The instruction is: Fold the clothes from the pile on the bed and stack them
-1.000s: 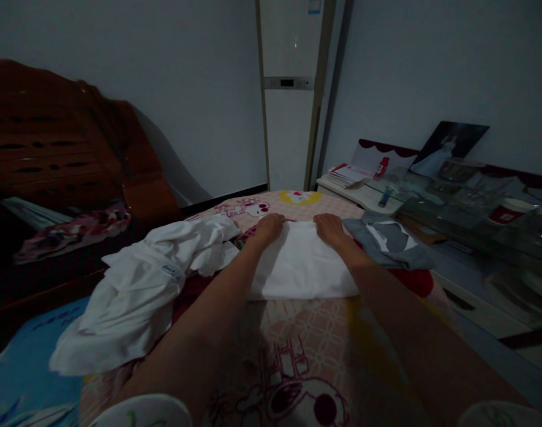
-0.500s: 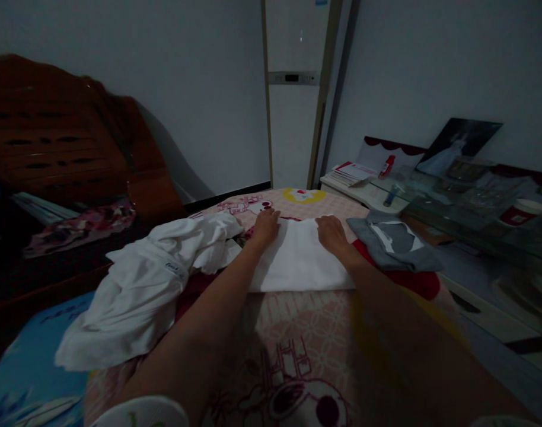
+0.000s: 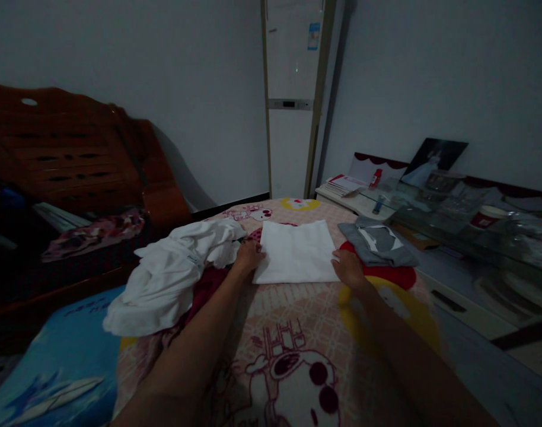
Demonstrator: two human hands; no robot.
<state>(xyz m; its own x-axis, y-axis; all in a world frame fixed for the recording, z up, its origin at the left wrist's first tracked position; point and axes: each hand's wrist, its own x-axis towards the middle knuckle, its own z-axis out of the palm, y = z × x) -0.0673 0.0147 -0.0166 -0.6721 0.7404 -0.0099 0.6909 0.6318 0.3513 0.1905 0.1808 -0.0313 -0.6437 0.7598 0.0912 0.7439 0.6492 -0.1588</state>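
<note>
A white garment (image 3: 297, 252), folded into a flat, nearly square shape, lies on the patterned blanket (image 3: 315, 308) in front of me. My left hand (image 3: 250, 256) has its fingers closed at the garment's left edge. At the opposite edge, my right hand (image 3: 348, 267) also has bent fingers gripping the cloth. The undersides of both hands are hidden. Left of my left hand is a crumpled pile of white clothing (image 3: 164, 279). Just beyond my right hand rests a folded grey garment (image 3: 373, 243) with a white patch, on a red area of the blanket.
A glass-topped stand (image 3: 440, 228) on the right carries a paper cup (image 3: 488, 217), a red bottle (image 3: 375, 178) and papers. On the left are a wooden bench (image 3: 75, 154) and a blue printed surface (image 3: 75, 362). A tall white cabinet-like unit (image 3: 291, 148) stands in the corner.
Both hands have moved from the garment's far corners nearer to me, down to its left and right sides. The garment's far edge is now uncovered. The view has tilted up slightly.
</note>
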